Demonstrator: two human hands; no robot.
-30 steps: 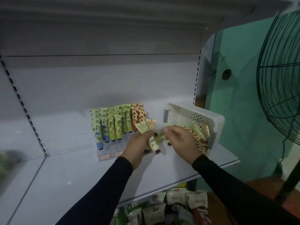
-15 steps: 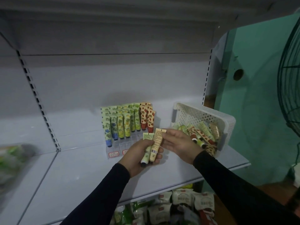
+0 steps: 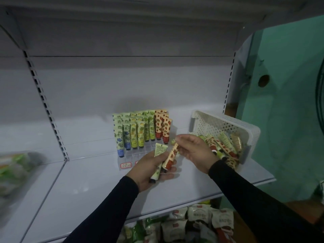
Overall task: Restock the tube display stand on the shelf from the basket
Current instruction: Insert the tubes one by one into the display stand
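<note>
A clear tube display stand sits on the white shelf, filled with rows of green and orange patterned tubes. A white perforated basket to its right holds several loose tubes. My left hand, in front of the stand, holds a pale green tube and an orange strawberry-print tube. My right hand pinches the top of the orange tube, between stand and basket.
Bagged goods fill the shelf below. Blurred packages lie on the left shelf section. Slotted uprights frame the bay. A green wall stands to the right, past the shelf's end.
The orange tube has turned, its printed side now showing. My hands stay together in front of the stand. The view has shifted left, so the fan has nearly left the frame.
</note>
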